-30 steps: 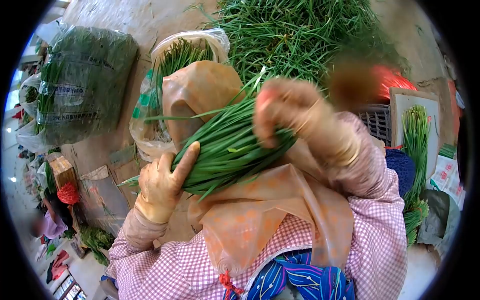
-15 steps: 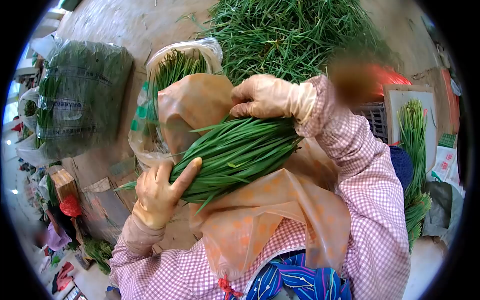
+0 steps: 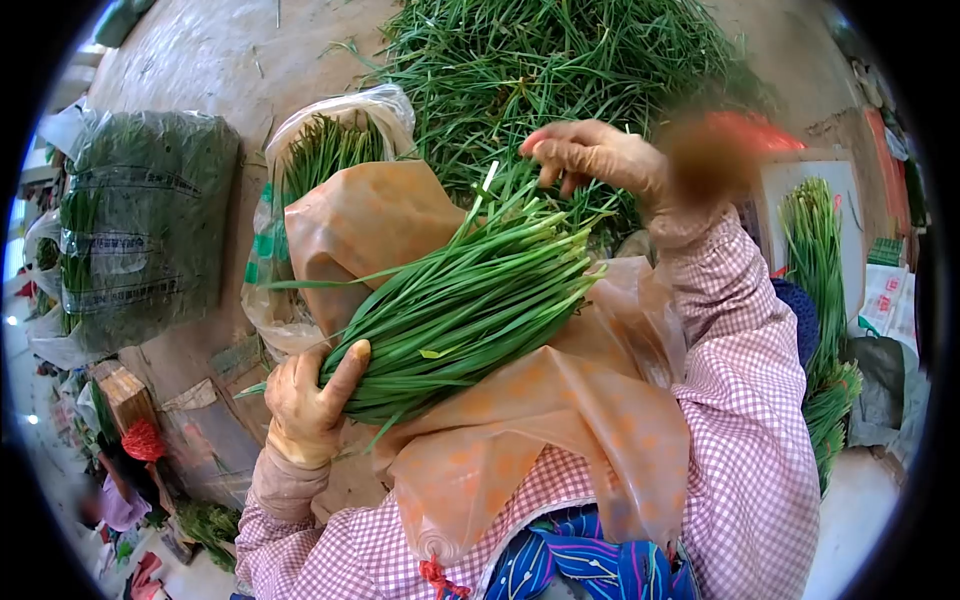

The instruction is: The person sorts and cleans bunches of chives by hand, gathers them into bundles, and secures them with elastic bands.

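A thick bundle of garlic chives point(image 3: 465, 310) lies across the orange-spotted plastic apron point(image 3: 520, 420) on my lap, pale cut ends toward the upper right. My left hand point(image 3: 308, 395), in a thin glove, wraps round the leafy end with the thumb on top. Just above the cut ends, my gloved right hand point(image 3: 595, 160) is raised with curled fingers; whether they pinch something small is unclear. One pale-tipped stalk point(image 3: 489, 178) sticks up out of the bundle near it. Behind lies a large heap of loose chives point(image 3: 560, 70).
An open plastic bag point(image 3: 262, 240) holding upright chives stands beyond the apron. A big packed clear bag of chives point(image 3: 145, 230) sits at the left. At the right are a stack of chives point(image 3: 815, 270), a board point(image 3: 775, 185) and a grey bag point(image 3: 875, 390).
My right hand has left the bundle and moved up and right, exposing the cut ends. My left hand keeps its grip, and the leaves are spread a little more.
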### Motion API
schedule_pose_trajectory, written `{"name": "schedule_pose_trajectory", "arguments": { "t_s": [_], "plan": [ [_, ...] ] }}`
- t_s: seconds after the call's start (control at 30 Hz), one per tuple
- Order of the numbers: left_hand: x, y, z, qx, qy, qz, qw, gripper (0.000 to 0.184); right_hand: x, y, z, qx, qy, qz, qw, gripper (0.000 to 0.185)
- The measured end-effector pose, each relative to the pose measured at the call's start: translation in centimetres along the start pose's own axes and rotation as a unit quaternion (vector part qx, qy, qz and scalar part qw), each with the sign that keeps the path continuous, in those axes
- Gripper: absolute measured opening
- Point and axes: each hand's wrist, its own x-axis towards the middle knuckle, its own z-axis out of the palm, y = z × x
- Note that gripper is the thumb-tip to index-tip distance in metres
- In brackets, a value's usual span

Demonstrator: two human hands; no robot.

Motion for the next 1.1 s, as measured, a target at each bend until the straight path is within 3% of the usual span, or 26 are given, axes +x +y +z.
{"name": "schedule_pose_trajectory", "arguments": {
  "t_s": [0.07, 0.13, 0.2, 0.27, 0.3, 0.33, 0.4, 0.47, 0.53, 0.6, 0.73, 0.8, 0.87, 1.0, 1.07, 1.1],
  "plan": [
    [0.1, 0.1, -0.2, -0.002, -0.004, 0.000, 1.000, 0.059, 0.6, -1.5, 3.0, -0.028, -0.016, 0.040, 0.999, 0.046],
    [0.1, 0.0, -0.1, -0.007, -0.003, 0.001, 1.000, 0.059, 1.7, 0.3, 4.7, -0.122, 0.047, -0.095, 0.987, 0.035],
    [-0.2, -0.1, -0.1, 0.011, -0.015, -0.001, 1.000, 0.059, 1.9, 0.8, 4.5, -0.139, 0.062, -0.109, 0.982, 0.031],
    [-0.5, -0.2, -0.1, 0.004, -0.010, -0.002, 1.000, 0.059, 2.7, 2.8, 2.3, -0.214, 0.201, -0.192, 0.936, 0.031],
    [-0.6, -0.2, 0.1, -0.003, -0.001, -0.004, 1.000, 0.058, 2.9, 3.8, 0.1, -0.171, 0.260, -0.111, 0.944, 0.036],
    [-0.7, -0.2, 0.1, -0.007, 0.002, -0.007, 1.000, 0.058, 2.7, 4.8, -1.4, -0.129, 0.351, -0.097, 0.923, 0.039],
    [-0.8, -0.2, -0.3, -0.006, -0.044, -0.001, 0.999, 0.067, 2.7, 5.8, -3.8, -0.050, 0.202, -0.065, 0.976, 0.042],
    [-0.6, -0.2, 0.1, -0.016, -0.023, -0.002, 1.000, 0.063, 0.8, 0.5, 0.6, -0.083, 0.086, -0.076, 0.990, 0.042],
    [0.0, -0.3, 0.4, -0.023, 0.001, 0.003, 1.000, 0.059, 1.0, 0.0, 3.7, -0.175, 0.049, -0.125, 0.975, 0.038],
    [0.2, -0.2, 0.0, -0.026, -0.009, 0.002, 1.000, 0.059, 1.6, -2.4, 5.0, -0.149, -0.090, -0.020, 0.985, 0.034],
    [-0.4, -0.4, 0.1, -0.010, -0.018, 0.003, 1.000, 0.059, 2.9, 1.0, 5.6, -0.111, 0.072, -0.165, 0.977, 0.029],
    [-0.4, -0.4, 0.3, -0.016, -0.002, 0.000, 1.000, 0.058, 3.0, 2.2, 4.0, -0.021, 0.082, -0.119, 0.989, 0.044],
    [-0.2, -0.3, -0.2, -0.017, -0.028, 0.002, 0.999, 0.062, 3.6, 3.6, 1.9, -0.033, 0.168, -0.156, 0.973, 0.046],
    [-0.3, -0.4, -0.2, -0.018, -0.052, 0.009, 0.998, 0.068, 4.1, 7.2, -3.7, -0.139, 0.409, -0.086, 0.898, 0.041],
    [-0.5, -0.5, 0.3, -0.015, -0.023, 0.002, 1.000, 0.062, 3.7, 10.4, -8.0, -0.262, 0.452, 0.038, 0.852, 0.031],
    [-0.7, -0.4, 0.6, -0.012, 0.005, -0.007, 1.000, 0.057, 3.1, 10.2, -8.8, -0.274, 0.411, 0.123, 0.861, 0.029]
  ]
}}
